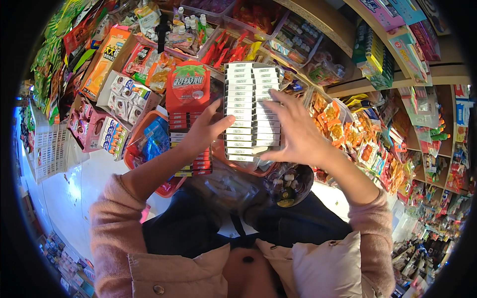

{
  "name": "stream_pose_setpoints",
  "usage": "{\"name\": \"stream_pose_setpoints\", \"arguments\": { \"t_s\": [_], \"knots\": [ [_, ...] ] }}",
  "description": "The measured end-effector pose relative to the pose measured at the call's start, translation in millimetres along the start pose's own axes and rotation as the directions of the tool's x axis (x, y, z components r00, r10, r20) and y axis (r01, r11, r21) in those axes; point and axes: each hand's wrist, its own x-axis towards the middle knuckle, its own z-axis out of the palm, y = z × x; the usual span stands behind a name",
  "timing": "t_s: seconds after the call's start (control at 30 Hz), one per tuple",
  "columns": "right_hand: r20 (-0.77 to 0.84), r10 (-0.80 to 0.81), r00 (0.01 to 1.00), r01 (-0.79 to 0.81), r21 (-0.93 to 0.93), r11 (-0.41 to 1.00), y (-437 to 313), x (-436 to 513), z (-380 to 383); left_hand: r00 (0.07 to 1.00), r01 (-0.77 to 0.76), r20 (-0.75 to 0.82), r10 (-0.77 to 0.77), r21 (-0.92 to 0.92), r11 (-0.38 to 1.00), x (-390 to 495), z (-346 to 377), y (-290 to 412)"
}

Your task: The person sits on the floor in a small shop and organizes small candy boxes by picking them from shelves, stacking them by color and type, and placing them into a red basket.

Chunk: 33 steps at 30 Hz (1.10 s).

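Note:
In front of me two columns of small white packs (239,100) with dark printing stand in a clear-walled tray. My left hand (208,126) is at the left side of these packs, thumb and fingers apart, the thumb tip over their edge. Around the right column my right hand (300,130) spreads, fingertips near its upper part and thumb near its lower end. Whether its fingertips press on the packs cannot be made out. A red strawberry-shaped box front (189,85) rises just left of the packs, above stacked red packs (180,121).
Below the packs are an orange-red plastic basket (257,172) and a round dark tray (302,188) of wrapped pieces. Snack pouches (329,113) crowd the right. A white slatted basket (52,147) stands at left. Wooden shelves (372,86) with boxes overhang the upper right.

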Motion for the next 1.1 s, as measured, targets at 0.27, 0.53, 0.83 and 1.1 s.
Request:
{"name": "stream_pose_setpoints", "arguments": {
  "t_s": [0.27,0.53,0.83,1.1],
  "knots": [
    [-0.038,-0.094,0.995,0.085,-0.202,0.976,40.5,55.1,0.0,0.997,-0.001,-0.082,0.007,0.074,0.997,-5.8,3.7,-6.3],
    [0.063,0.092,0.994,-0.090,-0.029,0.995,61.9,80.7,-6.8,0.995,-0.016,-0.102,0.024,0.075,0.997,-1.2,3.4,-8.2],
    [0.216,-0.064,0.974,0.126,-0.289,0.949,70.1,93.5,-18.3,0.991,-0.005,-0.131,0.007,0.012,1.000,-1.8,10.8,-8.3],
    [0.397,0.100,0.913,-0.049,-0.137,0.989,71.8,105.1,-29.7,0.988,-0.011,-0.150,0.024,0.084,0.996,-4.9,12.1,-9.2]
  ]
}}
